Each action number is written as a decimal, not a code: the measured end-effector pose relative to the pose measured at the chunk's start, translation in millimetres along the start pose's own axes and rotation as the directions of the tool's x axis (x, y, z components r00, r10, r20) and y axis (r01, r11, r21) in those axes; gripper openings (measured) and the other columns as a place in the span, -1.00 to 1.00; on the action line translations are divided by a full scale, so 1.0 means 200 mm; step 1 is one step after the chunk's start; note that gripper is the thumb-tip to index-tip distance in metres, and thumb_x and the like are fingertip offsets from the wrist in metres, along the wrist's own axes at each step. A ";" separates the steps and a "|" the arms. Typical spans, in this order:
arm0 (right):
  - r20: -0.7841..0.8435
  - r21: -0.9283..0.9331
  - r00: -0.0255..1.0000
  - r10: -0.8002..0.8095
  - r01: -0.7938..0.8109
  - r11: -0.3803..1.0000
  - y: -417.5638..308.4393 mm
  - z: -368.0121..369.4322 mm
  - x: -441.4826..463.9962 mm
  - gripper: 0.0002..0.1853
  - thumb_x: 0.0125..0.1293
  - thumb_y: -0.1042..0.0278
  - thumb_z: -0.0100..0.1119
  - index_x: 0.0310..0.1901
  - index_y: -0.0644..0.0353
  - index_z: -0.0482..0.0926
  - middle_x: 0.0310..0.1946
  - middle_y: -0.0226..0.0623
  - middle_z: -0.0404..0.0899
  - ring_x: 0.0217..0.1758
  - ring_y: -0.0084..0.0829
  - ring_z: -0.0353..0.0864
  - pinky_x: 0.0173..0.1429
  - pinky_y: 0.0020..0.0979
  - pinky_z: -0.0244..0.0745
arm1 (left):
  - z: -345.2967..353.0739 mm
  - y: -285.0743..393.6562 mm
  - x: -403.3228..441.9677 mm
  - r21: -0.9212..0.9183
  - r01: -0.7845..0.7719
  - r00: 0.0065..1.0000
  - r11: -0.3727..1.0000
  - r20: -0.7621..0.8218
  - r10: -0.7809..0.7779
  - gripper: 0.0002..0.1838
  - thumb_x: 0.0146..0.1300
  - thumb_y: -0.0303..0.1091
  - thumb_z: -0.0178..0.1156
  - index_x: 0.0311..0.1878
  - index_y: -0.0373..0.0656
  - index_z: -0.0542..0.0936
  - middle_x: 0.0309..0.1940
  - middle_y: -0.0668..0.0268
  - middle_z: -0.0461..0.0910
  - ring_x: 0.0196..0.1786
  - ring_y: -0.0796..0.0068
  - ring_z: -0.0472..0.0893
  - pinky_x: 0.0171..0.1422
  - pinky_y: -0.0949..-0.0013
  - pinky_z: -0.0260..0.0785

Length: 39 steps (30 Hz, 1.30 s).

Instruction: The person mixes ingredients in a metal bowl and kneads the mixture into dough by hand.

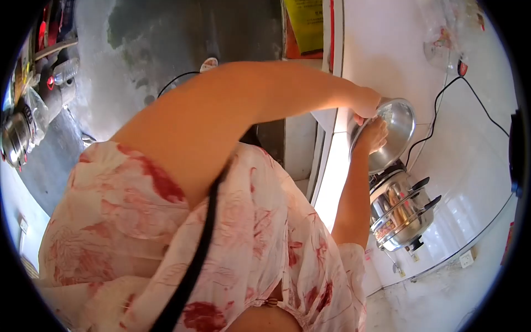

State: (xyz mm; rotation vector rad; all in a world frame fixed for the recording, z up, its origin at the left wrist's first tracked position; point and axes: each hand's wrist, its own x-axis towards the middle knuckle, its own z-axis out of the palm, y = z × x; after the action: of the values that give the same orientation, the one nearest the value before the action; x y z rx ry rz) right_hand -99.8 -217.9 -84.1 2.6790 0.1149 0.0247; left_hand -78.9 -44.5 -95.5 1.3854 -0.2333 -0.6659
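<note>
A shiny metal bowl [399,124] is tilted above the white counter at the right. My left hand [366,102] holds its rim on the near upper side, with the fingers partly hidden behind the wrist. Inside the bowl is my right hand [376,135], its fingers curled together against the inner wall. Whatever those fingers hold is hidden. Just below the bowl stands a steel steamer pot [401,210] with black handles, close to my right forearm.
A black cable [435,113] runs over the white counter [381,50] beyond the bowl. Clear plastic bags [440,41] lie at the top right. A wall socket [467,259] is at the lower right. Plastic bottles [66,71] and a metal pot [15,135] stand at the far left.
</note>
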 end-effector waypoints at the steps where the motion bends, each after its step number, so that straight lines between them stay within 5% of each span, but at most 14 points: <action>1: 0.005 -0.004 1.000 -0.004 0.004 1.000 0.01 0.03 0.01 -0.68 0.40 0.16 -0.25 -0.08 0.06 0.51 -0.08 -0.28 0.54 0.06 -0.20 0.49 0.11 -0.12 0.35 | -0.04 -0.02 -0.04 -0.051 -0.038 0.995 0.998 0.090 0.043 -0.82 0.24 -0.35 0.06 -0.31 -0.29 0.52 -0.65 0.17 0.58 -0.54 0.39 0.63 -0.41 0.43 0.50; 4: 0.049 0.009 0.999 -0.020 0.019 1.000 0.06 0.12 0.06 -0.66 0.32 0.07 -0.11 -0.09 0.11 0.53 -0.04 -0.23 0.53 0.06 -0.18 0.46 0.10 -0.12 0.33 | -0.20 -0.05 -0.21 -0.055 -0.086 0.994 0.995 0.066 0.089 -0.80 0.27 -0.33 0.07 -0.20 -0.29 0.50 -0.53 0.20 0.58 -0.46 0.42 0.64 -0.32 0.46 0.52; 7: -0.042 0.214 0.991 0.124 -0.112 0.970 0.05 0.15 0.11 -0.73 0.31 0.15 -0.10 -0.19 0.11 0.55 -0.04 -0.23 0.53 0.05 -0.20 0.46 0.07 -0.15 0.33 | -0.33 -0.09 -0.44 -0.250 -0.031 0.990 0.968 -0.140 -0.004 -0.70 0.34 -0.27 0.03 -0.02 -0.30 0.45 -0.26 0.18 0.57 -0.29 0.45 0.64 -0.21 0.45 0.54; 10: 0.131 0.339 0.949 0.288 -0.315 0.886 0.02 0.10 0.17 -0.76 0.29 0.19 -0.05 -0.26 0.11 0.57 -0.14 -0.23 0.58 -0.05 -0.20 0.51 0.04 -0.16 0.33 | -0.42 -0.06 -0.65 -0.267 -0.014 0.960 0.964 -0.272 -0.061 -0.69 0.38 -0.26 0.00 0.03 -0.30 0.43 -0.21 0.17 0.57 -0.23 0.48 0.62 -0.16 0.43 0.53; 12: -0.012 0.092 0.994 0.105 -0.104 0.990 0.10 0.23 0.22 -0.75 0.26 0.12 0.01 -0.31 0.10 0.58 -0.31 -0.25 0.62 -0.19 -0.20 0.57 0.03 -0.15 0.33 | -0.42 -0.13 -0.68 -0.251 0.008 0.952 0.968 -0.293 -0.084 -0.70 0.39 -0.26 -0.01 0.02 -0.30 0.43 -0.22 0.18 0.57 -0.23 0.48 0.62 -0.15 0.42 0.52; 14: -0.022 0.037 0.996 0.090 -0.089 0.995 0.09 0.23 0.24 -0.76 0.27 0.12 0.03 -0.27 0.08 0.59 -0.32 -0.25 0.64 -0.21 -0.21 0.58 0.06 -0.16 0.33 | -0.40 -0.17 -0.65 -0.224 0.031 0.944 0.974 -0.314 -0.102 -0.71 0.40 -0.26 -0.02 0.01 -0.29 0.43 -0.23 0.19 0.56 -0.24 0.48 0.61 -0.14 0.41 0.50; 16: -0.039 -0.016 0.995 0.094 -0.095 0.995 0.08 0.22 0.27 -0.76 0.27 0.12 0.04 -0.23 0.06 0.61 -0.34 -0.26 0.65 -0.23 -0.21 0.60 0.08 -0.18 0.33 | -0.33 -0.15 -0.59 -0.167 0.009 0.961 0.986 -0.270 -0.054 -0.72 0.42 -0.25 -0.03 -0.01 -0.29 0.44 -0.26 0.21 0.56 -0.26 0.48 0.59 -0.15 0.39 0.48; 19: 0.044 0.137 0.991 0.124 -0.129 0.982 0.11 0.20 0.35 -0.54 0.37 -0.07 -0.19 -0.03 0.04 0.62 -0.12 -0.19 0.65 -0.08 -0.21 0.61 0.19 -0.20 0.30 | -0.23 -0.07 -0.39 -0.035 0.032 0.959 0.999 -0.280 -0.041 -0.75 0.42 -0.28 -0.03 -0.02 -0.29 0.43 -0.27 0.21 0.56 -0.28 0.45 0.60 -0.17 0.35 0.45; 23: 0.018 0.346 0.969 0.246 -0.237 0.908 0.13 0.21 0.44 -0.46 0.36 -0.14 -0.28 -0.03 0.04 0.62 -0.10 -0.18 0.64 -0.04 -0.18 0.60 0.20 -0.17 0.30 | -0.13 0.11 -0.11 0.134 -0.018 0.936 0.991 -0.345 0.063 -0.75 0.36 -0.29 0.04 -0.04 -0.27 0.43 -0.27 0.17 0.57 -0.25 0.36 0.60 -0.14 0.31 0.45; 24: 0.126 0.328 0.969 0.213 -0.244 0.913 0.12 0.18 0.45 -0.46 0.35 -0.16 -0.27 -0.04 0.03 0.62 -0.09 -0.18 0.64 -0.03 -0.17 0.59 0.19 -0.17 0.31 | -0.12 0.14 -0.03 0.148 -0.019 0.944 0.989 -0.323 0.066 -0.75 0.36 -0.29 0.04 -0.04 -0.27 0.43 -0.27 0.17 0.57 -0.25 0.36 0.60 -0.14 0.31 0.45; 28: 0.242 0.430 0.960 0.140 -0.235 0.872 0.14 0.17 0.45 -0.46 0.33 -0.19 -0.24 -0.09 0.00 0.65 -0.12 -0.16 0.64 -0.03 -0.15 0.59 0.16 -0.16 0.34 | 0.03 0.22 0.32 0.371 -0.024 0.906 0.928 -0.384 0.176 -0.69 0.26 -0.27 0.13 -0.01 -0.24 0.45 -0.24 0.14 0.56 -0.18 0.17 0.59 -0.06 0.20 0.42; 30: 0.307 0.444 0.937 0.166 -0.295 0.846 0.12 0.08 0.45 -0.46 0.33 -0.19 -0.24 -0.11 0.00 0.65 -0.14 -0.14 0.64 -0.04 -0.15 0.59 0.15 -0.16 0.34 | 0.08 0.21 0.46 0.639 -0.026 0.805 0.769 -0.442 0.395 -0.68 0.26 -0.26 0.12 0.01 -0.23 0.46 -0.16 0.10 0.56 -0.13 0.09 0.58 -0.05 0.11 0.41; 36: 0.351 0.598 0.936 0.002 -0.226 0.769 0.23 0.12 0.42 -0.51 0.35 -0.14 -0.19 -0.16 0.04 0.65 -0.13 -0.14 0.62 0.01 -0.14 0.55 0.20 -0.10 0.27 | 0.04 0.27 0.58 0.689 0.147 0.943 0.710 -0.313 0.109 -0.71 0.28 -0.32 0.07 0.04 -0.16 0.46 -0.22 0.07 0.60 -0.14 0.05 0.58 -0.06 0.06 0.40; 39: 0.113 0.746 0.991 -0.066 -0.041 0.665 0.28 0.08 0.33 -0.59 0.34 -0.06 -0.07 -0.08 0.07 0.59 0.02 -0.13 0.53 0.12 -0.13 0.46 0.23 -0.03 0.23 | 0.04 0.28 0.58 0.717 0.152 0.942 0.680 -0.314 0.120 -0.70 0.27 -0.33 0.08 0.07 -0.14 0.47 -0.29 0.08 0.61 -0.16 0.05 0.59 -0.08 0.06 0.40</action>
State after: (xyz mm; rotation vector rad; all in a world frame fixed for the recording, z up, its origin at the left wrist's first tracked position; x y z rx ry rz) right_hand -29.3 -269.5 -72.9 3.5078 0.1194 -0.2653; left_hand 25.3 -113.2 -66.9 2.2690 -0.2217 -0.3234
